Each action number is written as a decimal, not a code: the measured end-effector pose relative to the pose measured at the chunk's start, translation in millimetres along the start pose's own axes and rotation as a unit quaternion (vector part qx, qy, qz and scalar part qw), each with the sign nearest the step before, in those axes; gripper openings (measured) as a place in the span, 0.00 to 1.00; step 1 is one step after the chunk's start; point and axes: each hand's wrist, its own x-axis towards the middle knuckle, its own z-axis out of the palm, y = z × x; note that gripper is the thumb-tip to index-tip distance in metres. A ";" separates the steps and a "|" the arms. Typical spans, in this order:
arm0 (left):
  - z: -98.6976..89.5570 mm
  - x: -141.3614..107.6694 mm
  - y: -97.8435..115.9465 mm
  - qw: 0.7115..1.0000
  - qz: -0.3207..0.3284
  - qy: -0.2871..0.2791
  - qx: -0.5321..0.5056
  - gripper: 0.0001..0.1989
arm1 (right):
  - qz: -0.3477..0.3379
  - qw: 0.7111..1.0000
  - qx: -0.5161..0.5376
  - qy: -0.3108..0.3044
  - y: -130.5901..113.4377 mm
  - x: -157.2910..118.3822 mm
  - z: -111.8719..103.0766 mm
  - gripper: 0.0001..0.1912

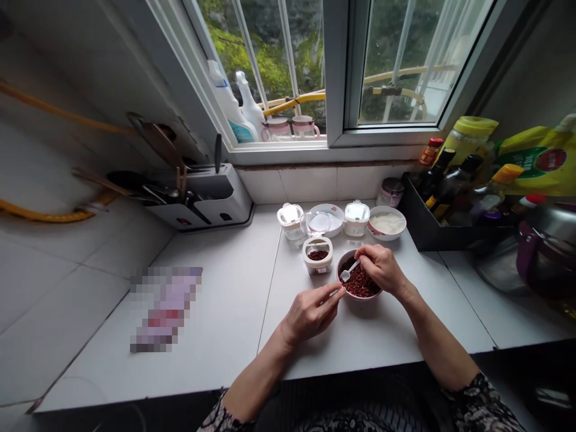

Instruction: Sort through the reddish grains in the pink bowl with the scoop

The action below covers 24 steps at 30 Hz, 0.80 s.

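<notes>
My right hand (pixel 381 267) pinches a small white spoon (pixel 350 271) by its handle. The spoon's scoop end is over a bowl (pixel 365 297) with a pink outside, holding dark reddish-brown dried bits that look like peppercorns (pixel 360 283). At the bowl's left rim, my left hand (pixel 312 312) has its fingertips drawn together, close to the spoon's tip; what they pinch is too small to make out. Just left of the bowl stands a seasoning jar (pixel 317 261) with its clear lid raised and some of the same dark bits inside.
Behind are two white-lidded jars (pixel 290 217) (pixel 357 215), a shallow dish (pixel 330 221) and a bowl of white powder (pixel 387 224). A dark bottle tray (pixel 434 235) and a pot (pixel 504 270) are at right. A utensil holder (pixel 225 207) and a blurred-out packet (pixel 166 309) are at left.
</notes>
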 end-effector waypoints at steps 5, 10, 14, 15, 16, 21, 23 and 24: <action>-0.3 -0.3 0.1 1.000 -0.004 -0.002 0.006 0.18 | 0.051 0.996 0.070 -0.005 -0.2 0.0 1.4 0.10; -1.2 1.2 0.6 1.000 0.003 0.003 0.002 0.17 | 0.132 0.977 0.170 0.005 1.0 2.1 -4.2 0.08; -0.9 1.0 0.2 1.000 0.003 0.003 0.006 0.18 | 0.160 0.966 0.201 0.013 0.6 3.3 -6.2 0.09; -0.8 0.8 0.1 1.000 0.004 0.003 0.006 0.19 | 0.164 0.965 0.206 0.015 0.5 3.5 -6.4 0.09; -0.7 0.6 -0.1 1.000 0.004 0.003 0.006 0.19 | 0.168 0.963 0.211 0.016 0.3 3.6 -6.6 0.09; -0.9 0.3 -0.5 1.000 0.003 -0.002 0.004 0.19 | 0.184 0.957 0.224 0.024 -0.4 4.6 -6.2 0.09; -1.0 0.3 -0.3 1.000 0.002 -0.004 0.006 0.19 | 0.194 0.951 0.239 0.031 -0.7 5.5 -6.2 0.10; -0.9 0.3 -0.3 1.000 0.002 -0.004 0.007 0.19 | 0.200 0.947 0.248 0.034 -0.8 6.1 -6.3 0.10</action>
